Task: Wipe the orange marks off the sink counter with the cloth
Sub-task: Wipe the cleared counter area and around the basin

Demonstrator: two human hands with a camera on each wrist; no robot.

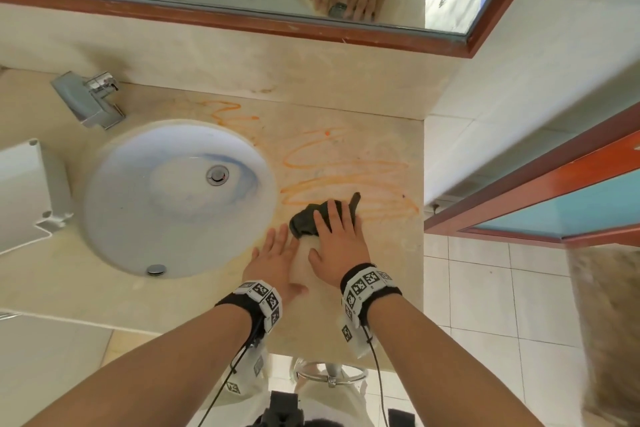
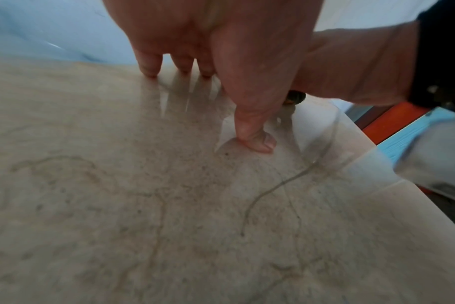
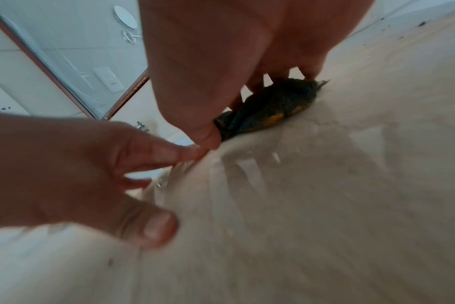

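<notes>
The right hand (image 1: pixel 337 246) presses flat, fingers straight, on the dark cloth (image 1: pixel 308 220), which lies bunched on the counter (image 1: pixel 398 253) at the sink's (image 1: pixel 173 198) 3 o'clock. Orange marks (image 1: pixel 346 180) spread from the cloth's 12 to 2 o'clock. The left hand (image 1: pixel 273 262) rests flat and released, holding nothing, at the cloth's 7 o'clock.

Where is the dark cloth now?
In the head view the dark cloth lies bunched on the counter, right of the sink basin, under the right hand, at the orange marks' near edge.
</notes>
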